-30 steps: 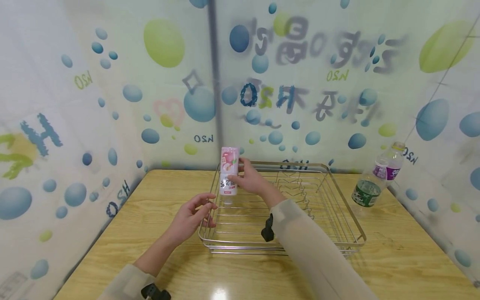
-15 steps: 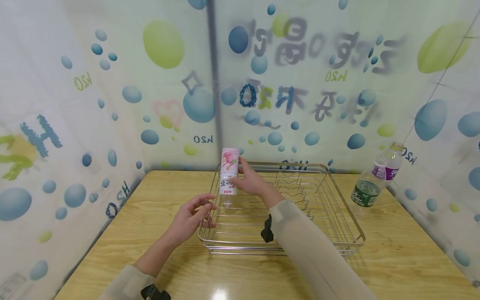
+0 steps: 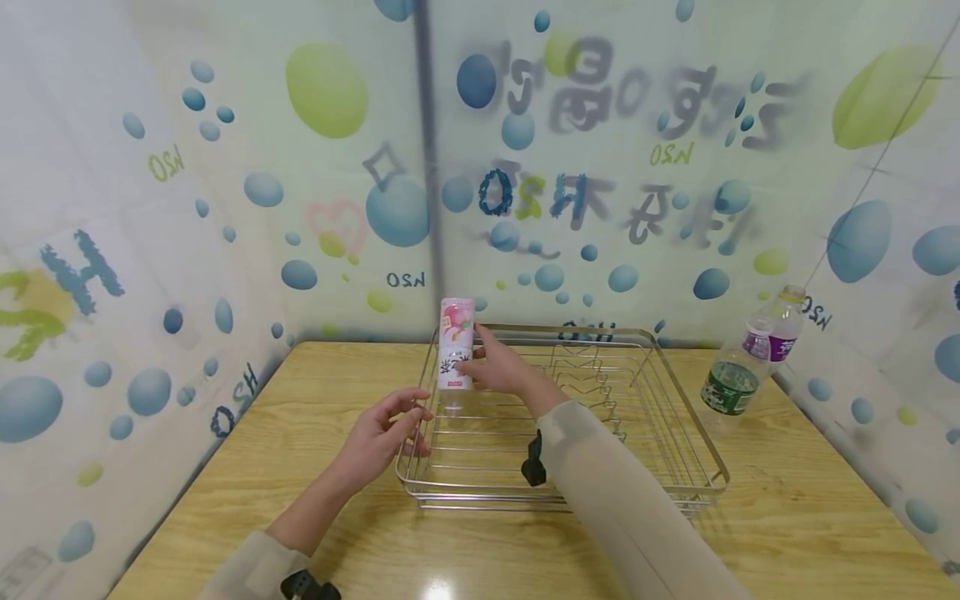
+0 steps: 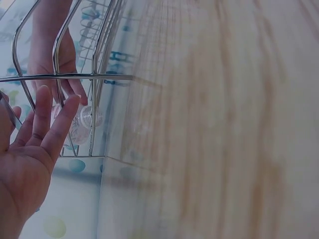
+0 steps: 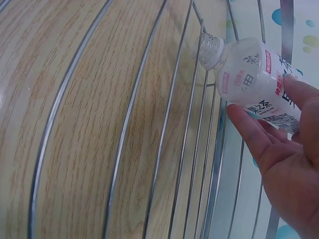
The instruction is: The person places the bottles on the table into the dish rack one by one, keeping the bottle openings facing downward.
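Observation:
My right hand (image 3: pixel 501 364) grips a clear plastic bottle (image 3: pixel 455 343) with a pink-and-white peach tea label. The bottle is upside down, its neck pointing down among the wires at the far left part of a metal wire dish rack (image 3: pixel 566 498). In the right wrist view, thumb and fingers (image 5: pixel 251 132) lie on opposite sides of the label, and the bare bottle neck (image 5: pixel 212 51) meets the rack wires. My left hand (image 3: pixel 382 437) is at the rack's left side, its fingers (image 4: pixel 62 127) spread and nearly straight against the wires.
A larger clear bottle (image 3: pixel 752 350) with green and purple labels stands on the wooden table (image 3: pixel 300 400), right of the rack. Bent wire dividers (image 3: pixel 581 375) rise inside the rack. A patterned curtain (image 3: pixel 337 208) encloses the table at the back and sides.
The tea bottle has turned slightly in my right hand, so its label shows a little differently, and shifted slightly. My left hand and the rack stay in place.

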A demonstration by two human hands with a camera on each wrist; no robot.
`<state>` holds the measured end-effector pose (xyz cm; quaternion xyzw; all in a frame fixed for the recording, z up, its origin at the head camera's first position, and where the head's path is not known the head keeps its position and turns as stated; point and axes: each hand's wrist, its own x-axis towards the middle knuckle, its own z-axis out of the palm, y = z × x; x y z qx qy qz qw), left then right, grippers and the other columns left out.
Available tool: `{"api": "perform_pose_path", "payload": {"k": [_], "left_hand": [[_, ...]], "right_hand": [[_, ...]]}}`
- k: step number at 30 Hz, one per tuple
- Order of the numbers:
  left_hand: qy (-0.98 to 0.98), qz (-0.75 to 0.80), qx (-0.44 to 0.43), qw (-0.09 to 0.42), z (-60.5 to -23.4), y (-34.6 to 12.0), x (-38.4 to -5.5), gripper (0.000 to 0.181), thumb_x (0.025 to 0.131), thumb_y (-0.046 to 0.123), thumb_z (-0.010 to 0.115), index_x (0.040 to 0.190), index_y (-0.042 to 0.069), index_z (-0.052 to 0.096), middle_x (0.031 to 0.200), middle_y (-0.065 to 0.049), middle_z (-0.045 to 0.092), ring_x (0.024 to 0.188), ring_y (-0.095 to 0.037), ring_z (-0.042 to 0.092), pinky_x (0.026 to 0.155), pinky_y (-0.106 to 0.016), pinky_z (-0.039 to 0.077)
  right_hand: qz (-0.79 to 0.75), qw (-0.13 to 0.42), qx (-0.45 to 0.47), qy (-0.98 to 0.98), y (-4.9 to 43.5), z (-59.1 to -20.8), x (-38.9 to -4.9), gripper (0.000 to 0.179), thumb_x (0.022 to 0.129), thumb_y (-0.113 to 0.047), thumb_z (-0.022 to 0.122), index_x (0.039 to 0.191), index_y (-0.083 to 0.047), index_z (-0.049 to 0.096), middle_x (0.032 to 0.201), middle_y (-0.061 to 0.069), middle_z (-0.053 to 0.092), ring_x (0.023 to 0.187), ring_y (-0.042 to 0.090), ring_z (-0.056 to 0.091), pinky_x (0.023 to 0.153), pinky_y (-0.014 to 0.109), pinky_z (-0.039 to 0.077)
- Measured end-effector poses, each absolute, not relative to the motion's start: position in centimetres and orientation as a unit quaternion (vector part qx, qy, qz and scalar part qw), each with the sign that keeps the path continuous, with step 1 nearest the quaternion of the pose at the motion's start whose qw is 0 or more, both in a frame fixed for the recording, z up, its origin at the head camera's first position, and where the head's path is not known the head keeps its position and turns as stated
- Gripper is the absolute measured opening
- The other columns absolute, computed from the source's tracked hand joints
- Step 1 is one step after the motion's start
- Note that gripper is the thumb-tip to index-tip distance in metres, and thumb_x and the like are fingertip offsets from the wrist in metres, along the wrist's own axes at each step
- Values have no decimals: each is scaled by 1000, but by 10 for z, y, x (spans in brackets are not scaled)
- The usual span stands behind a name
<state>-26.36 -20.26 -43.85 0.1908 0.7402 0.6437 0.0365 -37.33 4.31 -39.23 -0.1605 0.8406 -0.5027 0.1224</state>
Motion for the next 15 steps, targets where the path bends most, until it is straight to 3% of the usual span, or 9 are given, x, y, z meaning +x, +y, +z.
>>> {"api": "perform_pose_path", "payload": {"k": [7, 15], "left_hand": [[738, 646, 193, 32, -440, -203, -263, 41, 118, 17, 52, 154, -3, 51, 131, -38, 57, 80, -26, 78, 78, -44, 71], [741, 643, 190, 28, -440, -203, -263, 38, 118, 17, 52, 152, 1, 54, 131, -37, 59, 79, -25, 78, 78, -46, 71]], "right_hand": [[-487, 124, -165, 849, 44, -393, -373, 91, 110, -33, 69, 177, -18, 10, 144, 21, 60, 111, 27, 73, 98, 44, 66], [-481, 125, -161, 852, 44, -391, -370, 92, 110, -34, 69, 178, -17, 8, 146, 22, 60, 111, 29, 74, 100, 48, 65]]}}
